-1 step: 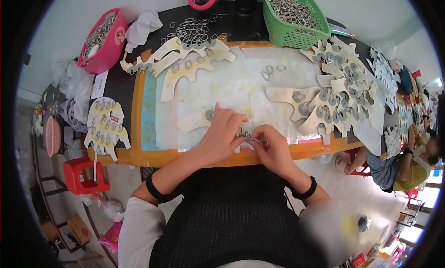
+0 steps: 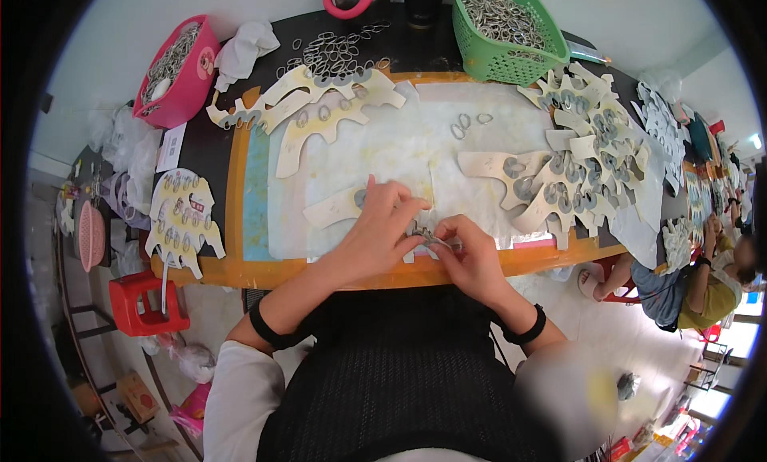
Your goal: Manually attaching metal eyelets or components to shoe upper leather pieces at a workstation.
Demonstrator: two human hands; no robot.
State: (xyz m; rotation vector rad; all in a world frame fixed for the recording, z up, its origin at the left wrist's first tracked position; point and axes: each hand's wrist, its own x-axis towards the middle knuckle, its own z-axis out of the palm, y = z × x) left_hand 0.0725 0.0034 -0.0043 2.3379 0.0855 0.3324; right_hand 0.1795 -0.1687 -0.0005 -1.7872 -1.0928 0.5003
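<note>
Both hands, left hand [image 2: 382, 226] & right hand [image 2: 471, 254], pinch a small metal ring [image 2: 430, 238] over a card cutout [image 2: 339, 206] at the counter [image 2: 240, 198] edge; a slip could drop it off the edge.

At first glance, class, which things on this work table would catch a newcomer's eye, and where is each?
Both hands, left hand and right hand, meet at the table's near edge over a small metal clip. A green basket of metal rings stands at the far edge, a pink basket far left, and cream cut-out cards pile up on the right.
</note>
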